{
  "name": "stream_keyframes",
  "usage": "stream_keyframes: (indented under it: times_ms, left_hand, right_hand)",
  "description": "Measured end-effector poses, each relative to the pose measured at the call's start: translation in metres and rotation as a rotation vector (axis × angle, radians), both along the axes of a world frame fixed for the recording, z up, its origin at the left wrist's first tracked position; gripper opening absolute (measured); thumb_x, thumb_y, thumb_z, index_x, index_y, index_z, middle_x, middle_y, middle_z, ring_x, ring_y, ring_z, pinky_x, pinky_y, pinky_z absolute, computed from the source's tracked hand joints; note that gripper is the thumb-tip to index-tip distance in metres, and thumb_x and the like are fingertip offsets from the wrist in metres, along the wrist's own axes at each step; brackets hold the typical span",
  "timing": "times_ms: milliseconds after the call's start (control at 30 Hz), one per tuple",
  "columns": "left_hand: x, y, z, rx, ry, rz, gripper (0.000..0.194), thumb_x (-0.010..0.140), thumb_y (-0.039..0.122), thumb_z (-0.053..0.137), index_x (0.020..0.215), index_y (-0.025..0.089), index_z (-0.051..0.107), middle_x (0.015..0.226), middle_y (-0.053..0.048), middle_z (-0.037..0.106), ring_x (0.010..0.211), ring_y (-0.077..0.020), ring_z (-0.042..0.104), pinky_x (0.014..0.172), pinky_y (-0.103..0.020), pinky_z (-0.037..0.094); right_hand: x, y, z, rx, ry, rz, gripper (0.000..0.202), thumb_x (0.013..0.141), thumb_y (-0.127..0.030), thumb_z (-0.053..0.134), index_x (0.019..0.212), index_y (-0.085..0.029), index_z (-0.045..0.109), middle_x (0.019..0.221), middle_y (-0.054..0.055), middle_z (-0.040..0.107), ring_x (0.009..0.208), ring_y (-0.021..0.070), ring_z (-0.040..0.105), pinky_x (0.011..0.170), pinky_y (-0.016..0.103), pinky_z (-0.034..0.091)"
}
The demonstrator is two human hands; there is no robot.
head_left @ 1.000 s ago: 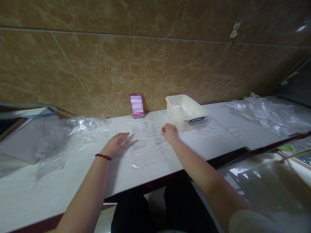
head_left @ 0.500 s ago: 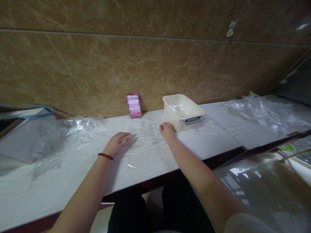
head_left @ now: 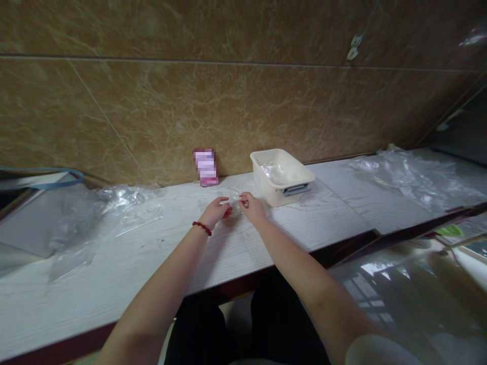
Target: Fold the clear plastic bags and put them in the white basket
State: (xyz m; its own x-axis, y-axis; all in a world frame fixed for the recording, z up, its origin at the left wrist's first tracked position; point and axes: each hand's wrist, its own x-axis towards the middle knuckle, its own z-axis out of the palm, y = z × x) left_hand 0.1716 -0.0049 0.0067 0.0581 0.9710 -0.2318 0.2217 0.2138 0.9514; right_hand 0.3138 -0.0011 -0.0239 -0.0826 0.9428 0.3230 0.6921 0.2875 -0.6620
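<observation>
Wears a dark red bracelet (head_left: 202, 228) around the left wrist, snug and narrow, made up of small rounded segments, beaded or twisted, too small to tell which. Ends in a bare left hand (head_left: 217, 212) and a bare right hand (head_left: 252, 208), each with slender fingers. Shows a pale, whitish sleeve (head_left: 380, 351) high on the right arm, short enough to leave the elbow and forearm uncovered. Wears black trousers (head_left: 200, 329) over both thighs, plain and matte, with folds lost in the dark. Shows a sliver of greyish cloth (head_left: 247, 362) at the near edge, too little to tell more.
</observation>
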Motion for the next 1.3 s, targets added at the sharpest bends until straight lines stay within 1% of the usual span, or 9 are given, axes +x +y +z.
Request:
stream_keyframes:
  times_ms: [133, 300, 500, 733, 833, 900, 1033, 1167, 1300]
  left_hand:
    - [0.009, 0.004, 0.000, -0.043, -0.120, -0.010, 0.030, 0.075, 0.035, 0.045, 0.098, 0.017, 0.051, 0.068, -0.003, 0.059, 0.059, -0.0104, 0.057, 0.058, -0.024, 0.046]
    - [0.008, 0.013, -0.006, -0.006, -0.186, -0.029, 0.028, 0.069, 0.041, 0.052, 0.071, 0.014, 0.056, 0.068, -0.003, 0.058, 0.059, -0.0089, 0.054, 0.057, -0.022, 0.044]
    - [0.002, 0.019, -0.011, -0.021, -0.179, -0.060, 0.016, 0.055, 0.025, 0.065, 0.060, 0.012, 0.056, 0.059, 0.000, 0.057, 0.055, -0.0072, 0.053, 0.061, -0.022, 0.044]
    - [-0.004, 0.021, -0.007, -0.052, -0.160, -0.060, 0.008, 0.056, 0.017, 0.062, 0.057, 0.012, 0.055, 0.053, 0.003, 0.055, 0.054, -0.0065, 0.053, 0.064, -0.022, 0.045]
    - [-0.007, 0.023, -0.003, -0.074, -0.136, -0.042, 0.008, 0.058, 0.012, 0.059, 0.054, 0.013, 0.052, 0.053, 0.003, 0.054, 0.054, -0.0065, 0.054, 0.066, -0.022, 0.046]
    - [-0.011, 0.024, -0.001, -0.088, -0.106, -0.030, 0.008, 0.060, 0.011, 0.057, 0.056, 0.014, 0.051, 0.053, 0.003, 0.054, 0.054, -0.0071, 0.054, 0.066, -0.023, 0.046]
    - [-0.018, 0.029, 0.001, -0.094, -0.004, -0.010, 0.007, 0.061, 0.008, 0.055, 0.060, 0.014, 0.052, 0.053, 0.003, 0.053, 0.051, -0.0063, 0.053, 0.063, -0.022, 0.047]
    - [-0.023, 0.034, -0.001, -0.075, 0.127, -0.017, 0.008, 0.059, 0.007, 0.053, 0.059, 0.014, 0.056, 0.054, 0.003, 0.054, 0.052, -0.0063, 0.052, 0.061, -0.019, 0.046]
    - [-0.025, 0.034, -0.005, -0.050, 0.244, -0.053, 0.005, 0.059, 0.012, 0.053, 0.060, 0.014, 0.058, 0.053, 0.002, 0.056, 0.055, -0.0082, 0.054, 0.060, -0.019, 0.046]
  right_hand:
    - [-0.002, -0.004, 0.003, 0.066, -0.009, 0.060, 0.029, 0.078, -0.020, 0.041, 0.108, -0.020, 0.041, 0.088, -0.002, 0.063, 0.083, 0.0090, 0.056, 0.075, 0.021, 0.040]
    - [-0.003, -0.008, 0.007, 0.109, -0.056, 0.090, 0.029, 0.078, -0.020, 0.042, 0.107, -0.020, 0.041, 0.090, -0.001, 0.062, 0.088, 0.0113, 0.054, 0.081, 0.025, 0.036]
    - [-0.005, -0.011, 0.009, 0.131, -0.142, 0.066, 0.031, 0.073, -0.019, 0.049, 0.104, -0.021, 0.045, 0.088, -0.002, 0.063, 0.092, 0.0147, 0.050, 0.085, 0.030, 0.031]
    - [-0.004, -0.010, 0.005, 0.186, -0.067, 0.109, 0.029, 0.072, -0.023, 0.053, 0.100, -0.021, 0.049, 0.086, -0.001, 0.063, 0.093, 0.0158, 0.050, 0.084, 0.032, 0.033]
    - [-0.001, -0.007, 0.004, 0.243, -0.015, 0.119, 0.024, 0.073, -0.026, 0.052, 0.096, -0.021, 0.051, 0.090, 0.001, 0.061, 0.092, 0.0153, 0.050, 0.083, 0.031, 0.035]
    - [0.004, -0.005, 0.003, 0.250, -0.002, 0.093, 0.018, 0.075, -0.022, 0.047, 0.092, -0.020, 0.053, 0.090, 0.001, 0.061, 0.090, 0.0143, 0.050, 0.083, 0.029, 0.036]
    - [0.014, -0.002, -0.002, 0.166, -0.038, 0.041, 0.017, 0.075, -0.019, 0.046, 0.089, -0.019, 0.054, 0.085, 0.001, 0.061, 0.083, 0.0132, 0.053, 0.078, 0.026, 0.038]
    - [0.019, -0.006, -0.007, 0.094, -0.128, 0.099, 0.020, 0.072, -0.029, 0.053, 0.089, -0.019, 0.056, 0.082, 0.001, 0.061, 0.078, 0.0135, 0.053, 0.074, 0.025, 0.039]
    - [0.019, -0.009, -0.007, 0.044, -0.227, 0.157, 0.018, 0.074, -0.024, 0.050, 0.090, -0.019, 0.058, 0.084, 0.002, 0.061, 0.081, 0.0125, 0.053, 0.077, 0.025, 0.037]
